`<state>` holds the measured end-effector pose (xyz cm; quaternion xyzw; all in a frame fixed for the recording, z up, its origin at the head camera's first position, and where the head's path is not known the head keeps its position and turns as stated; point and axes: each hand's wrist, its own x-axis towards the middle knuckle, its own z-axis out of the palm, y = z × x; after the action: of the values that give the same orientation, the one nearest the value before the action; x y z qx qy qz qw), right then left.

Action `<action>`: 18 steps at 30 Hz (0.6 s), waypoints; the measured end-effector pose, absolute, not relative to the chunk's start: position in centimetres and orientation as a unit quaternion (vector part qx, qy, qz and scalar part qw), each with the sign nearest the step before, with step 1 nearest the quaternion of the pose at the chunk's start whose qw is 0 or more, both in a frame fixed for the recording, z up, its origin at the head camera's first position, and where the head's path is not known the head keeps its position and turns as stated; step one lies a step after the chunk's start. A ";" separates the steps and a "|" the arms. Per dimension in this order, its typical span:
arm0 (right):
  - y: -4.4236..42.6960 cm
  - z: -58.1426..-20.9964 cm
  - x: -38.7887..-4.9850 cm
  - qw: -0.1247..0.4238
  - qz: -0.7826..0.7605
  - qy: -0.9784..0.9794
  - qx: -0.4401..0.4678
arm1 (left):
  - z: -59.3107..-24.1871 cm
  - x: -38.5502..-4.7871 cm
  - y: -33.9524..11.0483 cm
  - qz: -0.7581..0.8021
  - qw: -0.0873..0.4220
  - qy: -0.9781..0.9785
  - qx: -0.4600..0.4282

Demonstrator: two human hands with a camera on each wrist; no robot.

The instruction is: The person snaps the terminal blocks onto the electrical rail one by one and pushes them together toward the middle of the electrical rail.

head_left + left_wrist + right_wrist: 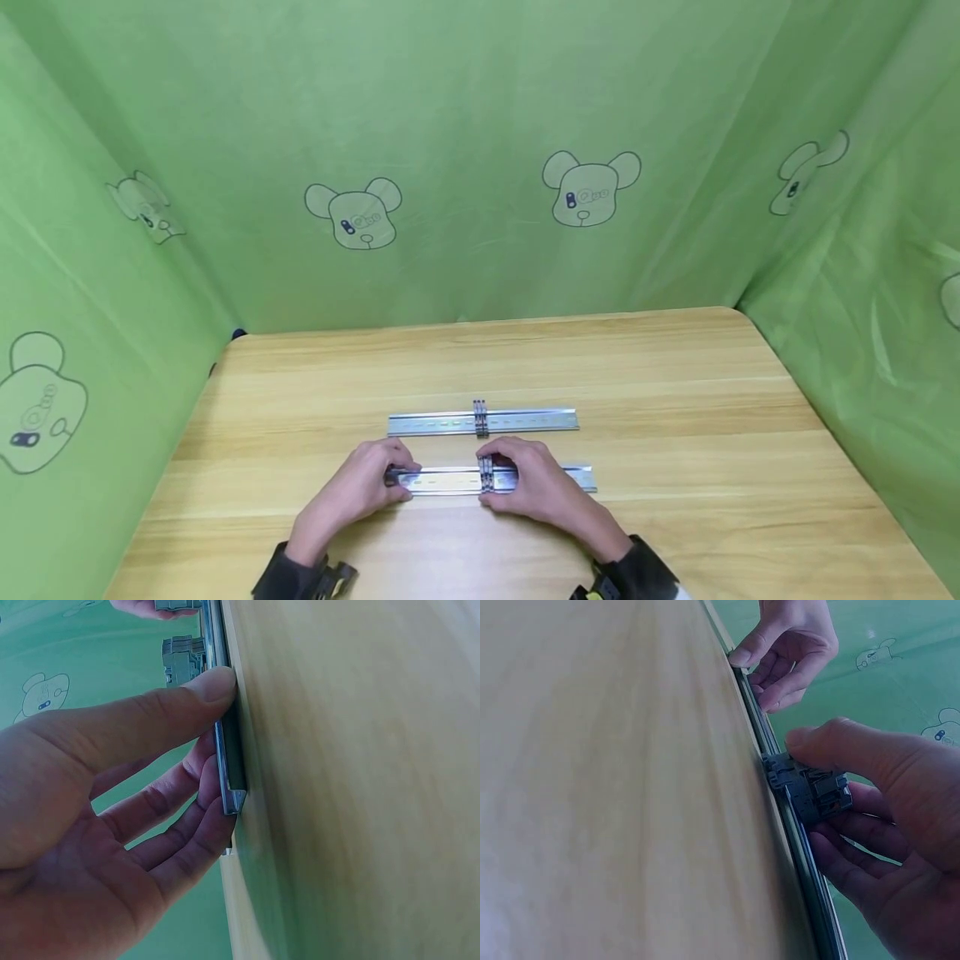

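A slotted metal DIN rail (450, 482) lies across the wooden table in front of me. My left hand (365, 479) grips its left end, the thumb on the near edge and the fingers at the far edge. Partway along the rail sits a small group of grey terminal blocks (486, 475). My right hand (536, 483) pinches these blocks between thumb and fingers, as the right wrist view shows with the blocks (817, 795) seated at the rail. Part of the rail is hidden under the right hand, and its right end sticks out beyond.
Behind, a second DIN rail (427, 424) lies roughly parallel, carrying its own terminal blocks (480, 418) near the middle. The wooden table (690, 417) extends to both sides. Green curtains (472, 275) with printed bear heads stand at the back and sides.
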<state>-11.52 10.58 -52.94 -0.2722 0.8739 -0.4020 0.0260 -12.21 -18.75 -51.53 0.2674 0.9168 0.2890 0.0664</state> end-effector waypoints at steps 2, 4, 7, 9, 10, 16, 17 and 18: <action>10.6 -52.9 -11.5 0.030 -0.404 0.872 -0.274 | -51.4 -12.2 -18.7 0.289 0.068 0.916 0.268; 10.6 -53.0 -11.6 0.035 -0.403 0.872 -0.275 | -51.4 -12.2 -18.7 0.290 0.068 0.916 0.268; 10.6 -53.1 -11.6 0.041 -0.400 0.872 -0.278 | -51.4 -12.2 -18.7 0.291 0.071 0.916 0.267; 10.6 -53.1 -11.6 0.041 -0.396 0.873 -0.280 | -51.3 -12.1 -18.7 0.292 0.071 0.916 0.266; 10.7 -53.1 -11.6 0.040 -0.396 0.873 -0.282 | -51.3 -12.1 -18.7 0.292 0.072 0.916 0.265; 10.8 -52.8 -11.5 0.030 -0.397 0.871 -0.288 | -51.1 -12.1 -18.6 0.296 0.076 0.915 0.265; 10.9 -52.7 -11.5 0.031 -0.398 0.871 -0.287 | -51.1 -12.1 -18.5 0.296 0.078 0.914 0.265; 11.0 -52.7 -11.5 0.033 -0.401 0.869 -0.286 | -51.1 -12.1 -18.5 0.296 0.078 0.914 0.265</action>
<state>-11.55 11.03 -52.68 -0.2861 0.8694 -0.4015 0.0333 -12.08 -18.54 -51.07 0.2651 0.9143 0.2962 0.0782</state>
